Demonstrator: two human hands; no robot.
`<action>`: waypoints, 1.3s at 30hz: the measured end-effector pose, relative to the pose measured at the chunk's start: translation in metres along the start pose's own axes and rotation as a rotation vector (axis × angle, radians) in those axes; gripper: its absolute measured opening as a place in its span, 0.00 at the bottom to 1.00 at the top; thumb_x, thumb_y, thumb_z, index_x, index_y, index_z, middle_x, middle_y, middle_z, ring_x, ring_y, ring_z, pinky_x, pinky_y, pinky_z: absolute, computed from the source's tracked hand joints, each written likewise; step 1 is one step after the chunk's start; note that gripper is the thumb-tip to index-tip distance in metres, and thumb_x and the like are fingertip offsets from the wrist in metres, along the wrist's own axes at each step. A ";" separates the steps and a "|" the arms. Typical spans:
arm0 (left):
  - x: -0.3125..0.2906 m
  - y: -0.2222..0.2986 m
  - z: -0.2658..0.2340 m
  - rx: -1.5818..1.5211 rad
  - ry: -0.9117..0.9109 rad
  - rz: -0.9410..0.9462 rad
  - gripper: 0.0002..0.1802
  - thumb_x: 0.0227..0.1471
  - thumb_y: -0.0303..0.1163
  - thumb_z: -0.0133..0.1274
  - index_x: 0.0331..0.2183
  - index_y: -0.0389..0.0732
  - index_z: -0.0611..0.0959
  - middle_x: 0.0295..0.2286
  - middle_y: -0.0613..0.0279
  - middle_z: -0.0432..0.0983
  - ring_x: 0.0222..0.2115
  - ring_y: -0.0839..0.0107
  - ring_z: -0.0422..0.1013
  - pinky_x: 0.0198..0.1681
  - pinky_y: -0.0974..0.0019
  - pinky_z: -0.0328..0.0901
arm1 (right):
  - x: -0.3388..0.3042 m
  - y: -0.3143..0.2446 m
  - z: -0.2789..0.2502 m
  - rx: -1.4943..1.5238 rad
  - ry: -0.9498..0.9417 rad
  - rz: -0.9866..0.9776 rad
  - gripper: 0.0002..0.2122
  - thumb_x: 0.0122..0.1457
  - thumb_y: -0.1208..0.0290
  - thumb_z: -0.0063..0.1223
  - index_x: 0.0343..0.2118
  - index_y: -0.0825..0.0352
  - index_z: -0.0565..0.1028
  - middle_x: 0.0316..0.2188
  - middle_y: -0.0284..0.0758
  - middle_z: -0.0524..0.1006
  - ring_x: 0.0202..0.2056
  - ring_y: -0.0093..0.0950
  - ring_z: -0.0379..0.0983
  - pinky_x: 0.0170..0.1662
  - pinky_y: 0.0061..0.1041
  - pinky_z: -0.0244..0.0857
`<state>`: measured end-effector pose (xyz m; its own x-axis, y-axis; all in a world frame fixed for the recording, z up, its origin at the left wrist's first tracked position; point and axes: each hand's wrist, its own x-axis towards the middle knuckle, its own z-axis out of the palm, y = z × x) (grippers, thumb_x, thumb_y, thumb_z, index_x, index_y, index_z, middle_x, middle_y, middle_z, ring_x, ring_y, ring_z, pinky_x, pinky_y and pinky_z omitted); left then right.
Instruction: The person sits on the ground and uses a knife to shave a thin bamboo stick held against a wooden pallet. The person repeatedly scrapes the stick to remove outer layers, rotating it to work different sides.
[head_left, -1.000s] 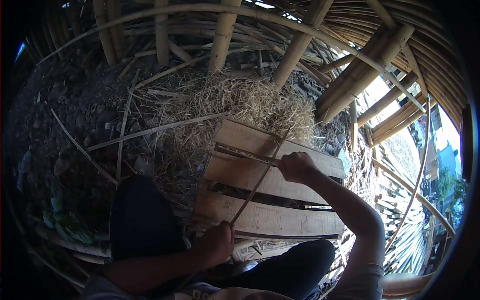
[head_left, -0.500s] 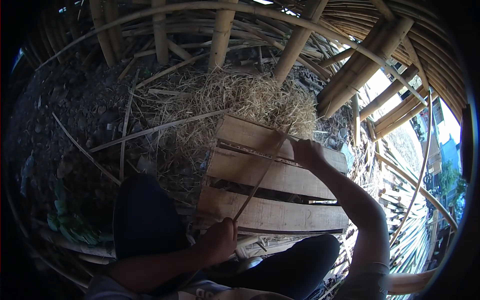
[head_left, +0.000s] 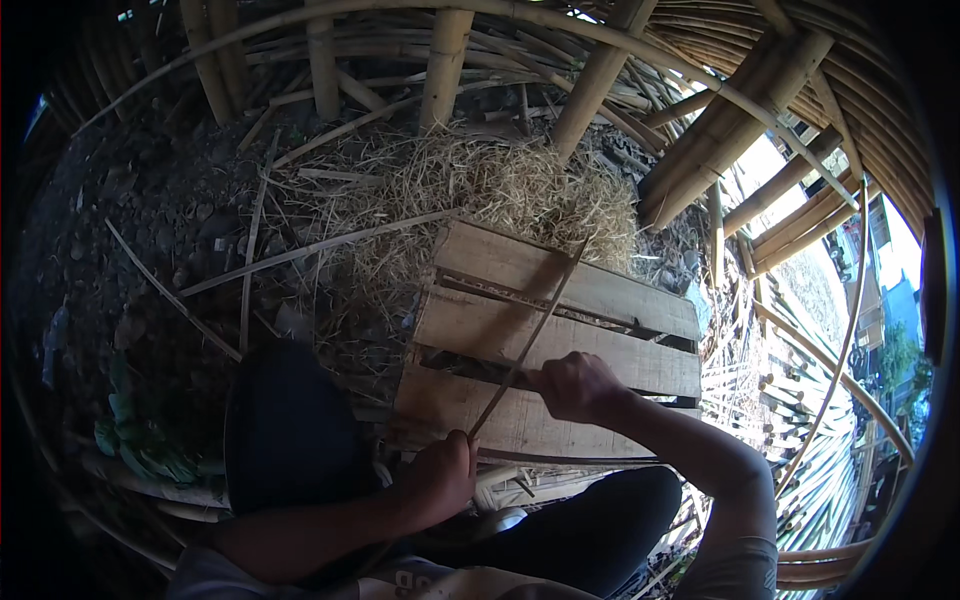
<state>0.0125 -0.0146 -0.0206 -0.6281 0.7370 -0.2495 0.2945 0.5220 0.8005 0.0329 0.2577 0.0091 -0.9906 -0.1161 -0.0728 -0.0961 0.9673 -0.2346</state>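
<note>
The thin bamboo strip [head_left: 528, 335] lies across the wooden pallet [head_left: 600, 290] in front of you, its long axis running on a diagonal: the near end sits low by your lap, the far tip points up and to the right, ending over the straw pile [head_left: 500, 190]. Your left hand [head_left: 440, 480] has the near end, with its grip closed around the strip just below the pallet's near edge. Your right hand [head_left: 575, 385] sits higher along the same strip, about midway, over the pallet's middle slat. Its grip looks closed too, pinching the strip, though the fingers curl away from the camera and you may be pressing a small blade there; that cannot be told. So the free length of the strip lies ahead of the right hand, up and away from you, and the right hand is the nearer to it. Your dark-clad knee [head_left: 290, 430] sits left of the pallet. Bamboo poles [head_left: 445, 60] stand beyond the straw.
</note>
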 end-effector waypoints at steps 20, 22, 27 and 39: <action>-0.012 0.002 0.011 0.412 0.059 0.069 0.15 0.68 0.39 0.47 0.33 0.37 0.73 0.17 0.57 0.77 0.18 0.61 0.80 0.19 0.60 0.73 | -0.001 -0.023 -0.008 -0.128 0.023 -0.040 0.19 0.65 0.60 0.56 0.20 0.66 0.79 0.12 0.41 0.74 0.18 0.43 0.78 0.23 0.41 0.74; -0.010 0.002 0.012 0.416 0.064 0.079 0.15 0.68 0.39 0.47 0.33 0.36 0.74 0.17 0.57 0.77 0.18 0.60 0.80 0.19 0.60 0.73 | 0.011 0.018 -0.005 -0.229 0.065 0.092 0.17 0.66 0.62 0.55 0.21 0.66 0.78 0.12 0.42 0.74 0.18 0.43 0.78 0.21 0.40 0.72; -0.008 0.004 0.004 0.107 0.013 0.025 0.17 0.69 0.35 0.43 0.33 0.31 0.75 0.21 0.40 0.77 0.26 0.44 0.78 0.31 0.47 0.71 | -0.013 -0.035 0.005 0.130 0.042 -0.228 0.14 0.61 0.67 0.62 0.20 0.66 0.76 0.14 0.37 0.71 0.14 0.35 0.72 0.16 0.37 0.69; 0.000 -0.002 -0.010 -0.236 -0.107 -0.090 0.23 0.72 0.39 0.39 0.33 0.31 0.78 0.21 0.40 0.76 0.26 0.42 0.76 0.33 0.48 0.67 | 0.006 0.023 0.014 -0.371 0.631 -0.430 0.12 0.58 0.76 0.64 0.21 0.66 0.72 0.16 0.37 0.67 0.13 0.35 0.66 0.15 0.36 0.62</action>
<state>0.0044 -0.0195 -0.0164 -0.5608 0.7400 -0.3713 0.0574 0.4822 0.8742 0.0264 0.2765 -0.0103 -0.7188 -0.4500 0.5299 -0.3937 0.8917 0.2232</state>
